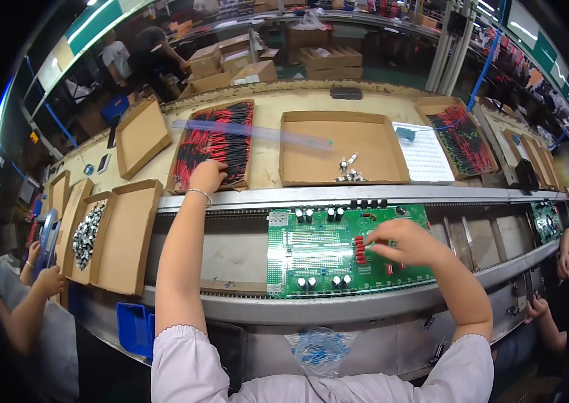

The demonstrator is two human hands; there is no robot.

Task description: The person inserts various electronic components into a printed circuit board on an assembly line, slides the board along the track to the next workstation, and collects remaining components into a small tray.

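A large green circuit board lies on the conveyor rails in front of me, with black capacitors along its top and bottom edges and red parts near its middle. My right hand rests on the board's right part, fingers pinched by the red parts; whether it holds one I cannot tell. My left hand reaches forward into a shallow cardboard tray full of red and black wire-like parts, fingers curled down onto them.
A near-empty cardboard tray with a few small metal parts lies behind the board. Further trays stand left and right. A blue bin hangs below. Co-workers sit at both sides; another green board lies right.
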